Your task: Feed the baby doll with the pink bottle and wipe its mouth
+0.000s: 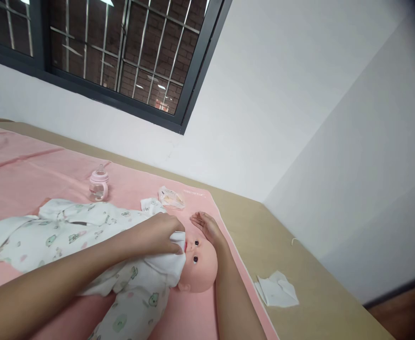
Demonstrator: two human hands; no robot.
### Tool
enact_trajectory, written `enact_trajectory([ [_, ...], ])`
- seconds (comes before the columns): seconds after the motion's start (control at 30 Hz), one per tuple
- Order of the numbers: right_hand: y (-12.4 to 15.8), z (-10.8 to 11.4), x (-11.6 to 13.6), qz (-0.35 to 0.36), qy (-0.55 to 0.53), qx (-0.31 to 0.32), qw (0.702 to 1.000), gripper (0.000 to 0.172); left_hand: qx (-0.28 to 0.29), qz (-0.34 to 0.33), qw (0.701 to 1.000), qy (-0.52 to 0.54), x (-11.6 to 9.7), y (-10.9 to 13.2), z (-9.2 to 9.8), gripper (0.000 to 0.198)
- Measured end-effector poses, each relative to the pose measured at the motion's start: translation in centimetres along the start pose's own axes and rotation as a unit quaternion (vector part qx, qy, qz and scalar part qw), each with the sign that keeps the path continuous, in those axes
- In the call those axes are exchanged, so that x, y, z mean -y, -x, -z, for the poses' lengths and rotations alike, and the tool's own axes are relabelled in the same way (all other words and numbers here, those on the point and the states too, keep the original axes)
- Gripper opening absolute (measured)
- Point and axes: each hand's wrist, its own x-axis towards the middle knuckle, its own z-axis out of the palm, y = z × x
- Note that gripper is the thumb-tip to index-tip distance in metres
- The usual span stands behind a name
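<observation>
Cloth in L hand, R hand nr doll head

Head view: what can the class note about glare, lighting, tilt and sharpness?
Head view: bright lamp reflections dot the dark window; head view: the right-hand wall looks greyer than the window wall, and the top right corner darkens; head view: the window slants; head view: the doll has distinct eyes, but lettering on the pink mat is too small to read.
</observation>
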Motion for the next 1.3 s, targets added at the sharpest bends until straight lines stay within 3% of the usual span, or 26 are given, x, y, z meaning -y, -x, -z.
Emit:
enact_trajectory([
  [0.37,-0.2,0.2,-0.2,0.005,0.003,-0.001,1.0,0.028,-0.018,-0.013,0.996,-0.092,0.3,-0.2,0.0,0.021],
  [0.53,-0.3,0.2,-0.3,0.01,0.007,0.0,1.0,0.031,0.009,0.003,0.995,-0.1,0.0,-0.2,0.1,0.015],
  [0.83,-0.2,0.1,-0.3,0.012,0.025,0.0,1.0,0.035,-0.02,-0.035,0.994,-0.102,1.2,-1.0,-0.6,0.012],
  [1.3,-0.3,0.0,-0.4,0.004,0.03,-0.011,0.999,0.033,-0.063,-0.051,0.991,-0.106,1.3,-1.3,-0.4,0.014],
])
